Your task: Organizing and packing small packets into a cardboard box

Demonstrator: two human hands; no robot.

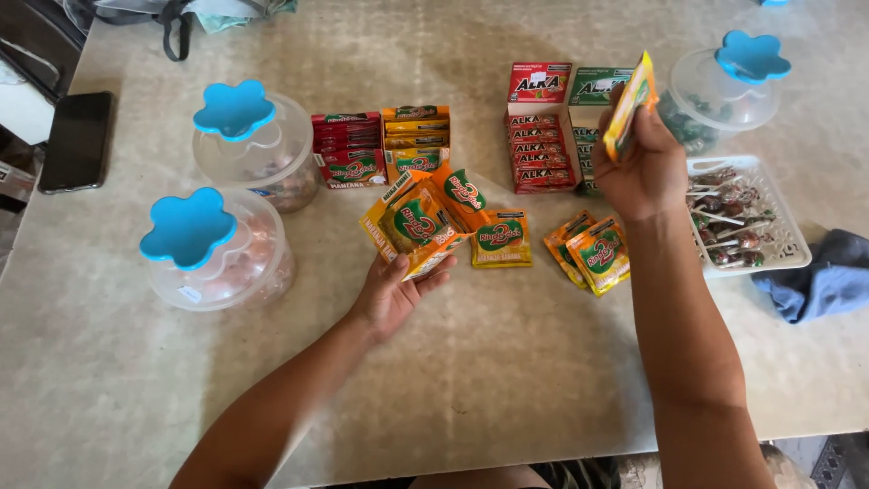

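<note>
My left hand (396, 292) lies palm up on the table, holding a fanned bunch of orange and yellow sachets (418, 217). One more yellow sachet (501, 239) lies flat just to their right. My right hand (644, 167) is raised above the table, shut on a single orange sachet (631, 104) held edge-on. Under that wrist two orange sachets (589, 251) rest on the table. Behind the hand stand a red box (539, 127) and a green box (588, 91) of small packs.
Two clear jars with blue flower-shaped lids (233, 109) (186, 226) stand at left, a third (751, 56) at far right. A white tray of lollipops (744, 213), a blue cloth (824, 276), a black phone (77, 140), and red and orange sachet boxes (380, 145) are also there.
</note>
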